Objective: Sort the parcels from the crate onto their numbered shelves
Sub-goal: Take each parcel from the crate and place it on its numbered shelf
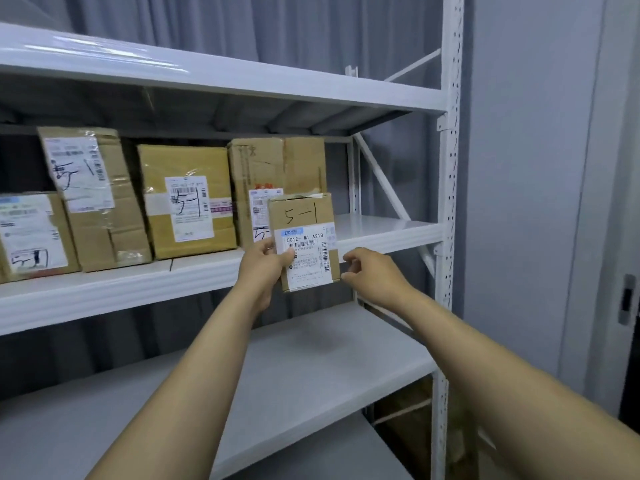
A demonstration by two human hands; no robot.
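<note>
Left hand [266,268] grips the small cardboard parcel [304,220] at its lower left edge, thumb pressed on the printed shipping label and fingers behind. The parcel is upright, hand-marked "5-1", and is held in front of the middle shelf [381,230], just right of the shelved parcels. Right hand [374,271] holds nothing; its fingers are loosely curled just beside the parcel's lower right edge, and contact cannot be confirmed.

Four cardboard parcels [187,202] stand in a row on the middle shelf, their visible markings also reading "5-1". The upper shelf [207,74] and lower shelf [311,358] are white metal, carried on a perforated upright [446,237]. A grey curtain [277,26] hangs behind the rack, and a pale wall [519,168] stands to its right.
</note>
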